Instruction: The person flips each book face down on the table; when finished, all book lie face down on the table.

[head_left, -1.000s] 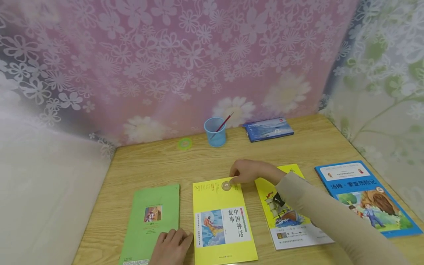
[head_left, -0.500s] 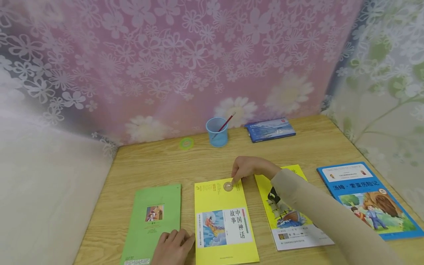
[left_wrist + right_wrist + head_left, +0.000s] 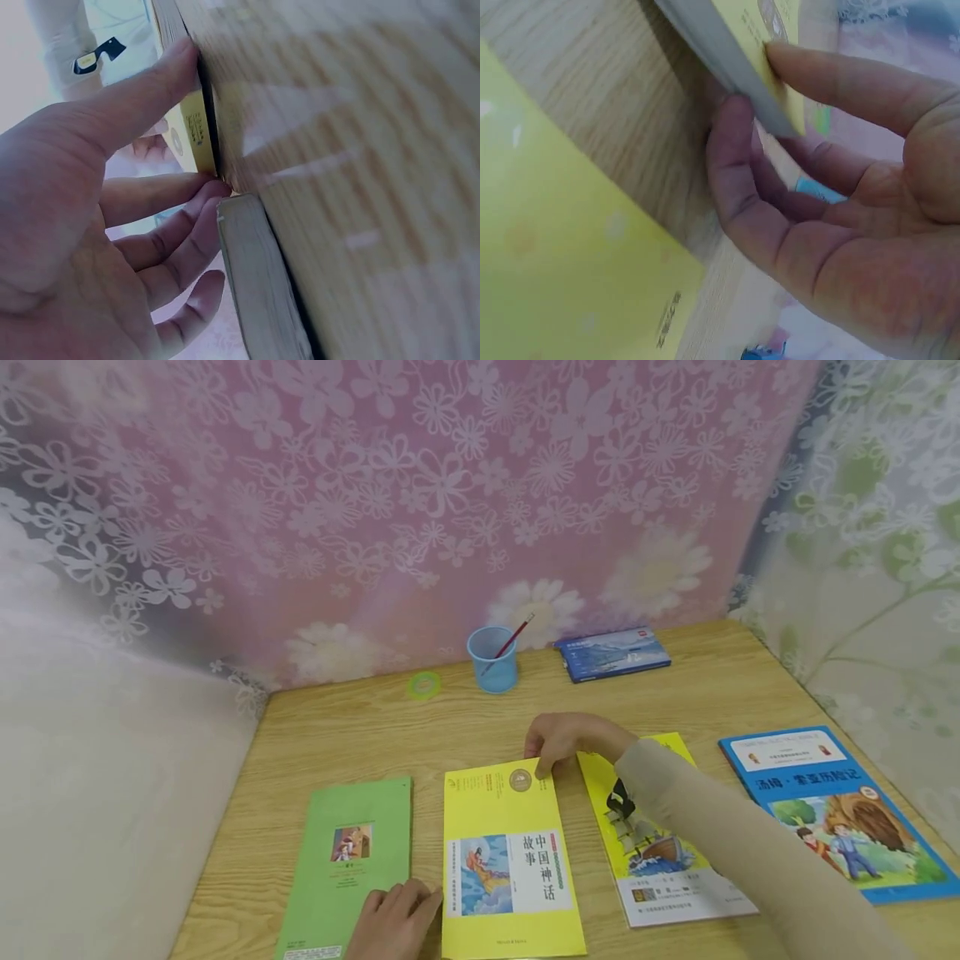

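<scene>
Your right hand (image 3: 566, 742) has the far right corner of the yellow book (image 3: 510, 860), thumb on the cover beside the round seal, fingers (image 3: 731, 169) curled under the edge, so that corner is pinched and tipped up off the table (image 3: 360, 735). The right wrist view shows it plainly: thumb on top, fingers below, the page block between them. Your left hand (image 3: 393, 922) sits at the near left edge of that same yellow book, fingers (image 3: 169, 217) fairly straight and pressed against its spine side, thumb along the top of the edge; it grips nothing. The yellow book lies in the middle of the row, cover up. Just left of it, with a narrow strip of table between, lies the green book (image 3: 348, 864), and your left hand overlaps its near right corner. Just right of the yellow book lies a second yellow book with a ship (image 3: 652, 852), partly under your right sleeve (image 3: 735, 852). Farther right of that lies the blue picture book (image 3: 832, 810). Behind the yellow book, near the curtain, stand the blue cup (image 3: 492, 658) with a red pencil (image 3: 512, 639), a green tape ring (image 3: 423, 685) to its left and a flat blue box (image 3: 612, 653) to its right.
</scene>
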Available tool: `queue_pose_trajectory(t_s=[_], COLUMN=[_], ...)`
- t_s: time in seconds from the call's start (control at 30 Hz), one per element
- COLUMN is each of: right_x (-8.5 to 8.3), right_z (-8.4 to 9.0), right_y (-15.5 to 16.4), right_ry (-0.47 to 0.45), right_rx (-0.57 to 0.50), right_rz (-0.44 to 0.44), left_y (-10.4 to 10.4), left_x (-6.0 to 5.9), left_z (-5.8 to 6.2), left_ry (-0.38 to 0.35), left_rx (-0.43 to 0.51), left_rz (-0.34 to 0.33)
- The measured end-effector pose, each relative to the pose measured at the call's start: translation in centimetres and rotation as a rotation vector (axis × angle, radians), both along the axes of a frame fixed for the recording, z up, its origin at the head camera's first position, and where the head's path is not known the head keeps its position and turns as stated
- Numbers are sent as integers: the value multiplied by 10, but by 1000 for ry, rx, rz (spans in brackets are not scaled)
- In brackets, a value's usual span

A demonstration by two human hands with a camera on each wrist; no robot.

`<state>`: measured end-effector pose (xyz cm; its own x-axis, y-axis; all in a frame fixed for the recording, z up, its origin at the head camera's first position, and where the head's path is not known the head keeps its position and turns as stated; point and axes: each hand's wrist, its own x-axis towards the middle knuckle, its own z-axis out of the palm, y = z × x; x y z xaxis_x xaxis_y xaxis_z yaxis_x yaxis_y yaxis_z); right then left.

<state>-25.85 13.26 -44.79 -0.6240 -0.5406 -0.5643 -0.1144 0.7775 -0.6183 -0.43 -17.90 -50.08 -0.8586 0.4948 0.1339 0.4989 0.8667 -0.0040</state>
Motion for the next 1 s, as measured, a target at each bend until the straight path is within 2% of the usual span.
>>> queue_pose_trajectory(t_s=[0.1, 0.27, 0.33, 0.4, 0.53, 0.6, 0.7, 0.77, 0.83, 0.9, 1.0], right_x=[-2, -4, -4, -5, -8, -9, -12, -13, -14, -15, -16], right_z=[-1, -7, -8, -7, -6, -5, -4, -3, -3, -4, -4], right_y=[5, 13, 16, 19, 26, 29, 34, 37, 40, 44, 50], right_ry=[-45, -171, -217, -261, -349, -394, -446, -461, -470, -479, -470], right_rx=[-35, -123, -161, -201, -274, -310, -364, -393, -420, -451, -500], right_rz=[-25, -92, -111, -108, -80, -56, -42, -34, -30, -24, -11], left_y=[1, 2, 2, 1, -1, -2, -3, -2, -1, 0, -3], left_x=[-1, -9, -11, -13, -11, -9, -6, -4, -4, -4, -5], left_z=[4, 14, 18, 20, 24, 26, 30, 31, 32, 33, 36], left_ry=[-129, -444, -519, -543, -609, -705, -910, -998, -1033, -1025, -1019], left_rx=[25, 80, 115, 177, 434, 598, 848, 963, 1032, 1052, 1082], left_rz=[32, 96, 111, 110, 89, 100, 196, 268, 327, 354, 351])
